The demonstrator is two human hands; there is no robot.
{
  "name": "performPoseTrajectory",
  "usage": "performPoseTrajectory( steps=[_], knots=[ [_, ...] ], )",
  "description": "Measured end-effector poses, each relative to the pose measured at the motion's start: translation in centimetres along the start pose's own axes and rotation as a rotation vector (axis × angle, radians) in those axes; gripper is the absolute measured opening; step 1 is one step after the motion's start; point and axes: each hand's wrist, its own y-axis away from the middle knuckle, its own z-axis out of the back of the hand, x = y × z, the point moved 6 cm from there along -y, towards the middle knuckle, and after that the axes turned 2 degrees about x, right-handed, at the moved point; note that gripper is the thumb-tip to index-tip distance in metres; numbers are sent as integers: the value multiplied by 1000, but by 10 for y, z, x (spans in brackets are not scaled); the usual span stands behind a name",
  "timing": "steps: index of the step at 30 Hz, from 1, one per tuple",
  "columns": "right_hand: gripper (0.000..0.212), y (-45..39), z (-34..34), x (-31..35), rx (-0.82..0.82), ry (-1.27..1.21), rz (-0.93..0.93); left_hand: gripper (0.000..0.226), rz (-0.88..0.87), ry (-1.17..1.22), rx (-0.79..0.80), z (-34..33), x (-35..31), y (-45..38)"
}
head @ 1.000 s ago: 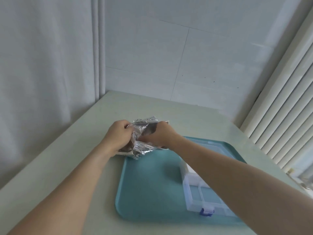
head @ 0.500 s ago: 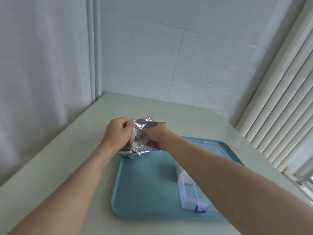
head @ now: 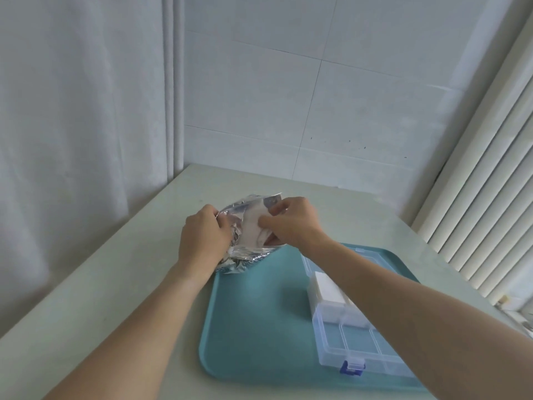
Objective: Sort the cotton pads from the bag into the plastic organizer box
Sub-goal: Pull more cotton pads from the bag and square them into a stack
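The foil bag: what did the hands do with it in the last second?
The right hand went from reaching into the bag's mouth to pinching white cotton pads and drawing them out. The left hand kept gripping the bag's edge. The organizer box stayed on the teal tray, pads already inside.

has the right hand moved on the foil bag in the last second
Yes. The right hand has come up from the shiny silver foil bag's mouth, drawing out white cotton pads, farther from the teal plastic tray.
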Motion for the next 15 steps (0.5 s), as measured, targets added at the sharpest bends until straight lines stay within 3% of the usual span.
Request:
performPoseTrajectory(
  steps=[4, 10, 15],
  knots=[
    [19, 6, 13, 2, -108, 134, 156, 30, -6, -48, 35, -3, -2, 2],
    [37, 2, 3, 2, -63, 588, 335, 31, -46, -89, 77, -10, -9, 10],
    [43, -9, -11, -3, 69, 706, 309, 34, -73, -106, 140, -20, -10, 15]
  ],
)
